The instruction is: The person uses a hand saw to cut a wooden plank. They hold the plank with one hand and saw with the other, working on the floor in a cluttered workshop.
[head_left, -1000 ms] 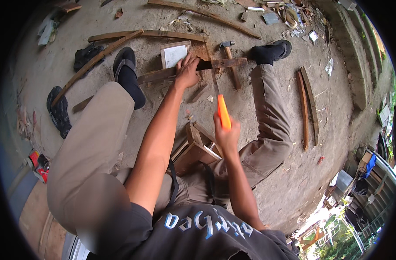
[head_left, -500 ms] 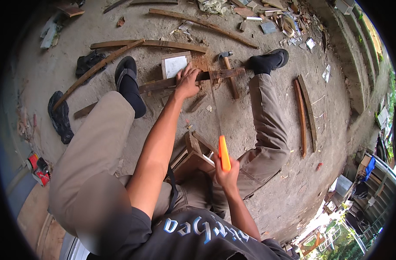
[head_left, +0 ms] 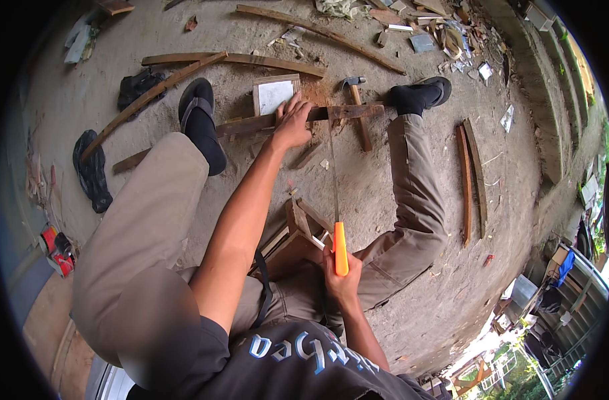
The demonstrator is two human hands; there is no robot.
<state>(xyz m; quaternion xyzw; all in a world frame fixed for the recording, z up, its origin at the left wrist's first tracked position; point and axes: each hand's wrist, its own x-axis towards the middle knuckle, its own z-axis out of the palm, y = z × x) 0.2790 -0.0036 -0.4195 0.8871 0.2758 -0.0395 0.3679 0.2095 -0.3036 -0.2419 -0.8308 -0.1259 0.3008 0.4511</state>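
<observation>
My right hand is closed round the orange handle of a handsaw. Its thin blade runs away from me and meets a dark wooden strip lying crosswise between my feet. Left of the blade, my left hand grips that strip from above, its fingertips reaching over the far edge. A small wooden frame with a white panel lies just beyond those fingers. Under the strip's right end lies a claw hammer, head pointing away. Reddish sawdust is scattered beyond the cut.
A wooden box-like piece stands between my thighs. Long wooden strips lie at the far side, and a pair of strips on the right. Black plastic lies left. Scrap is heaped far right, near concrete steps.
My right hand has drawn the saw back toward my body, and the handle sits lower. My left hand keeps its hold on the strip. The whole view has shifted slightly.
</observation>
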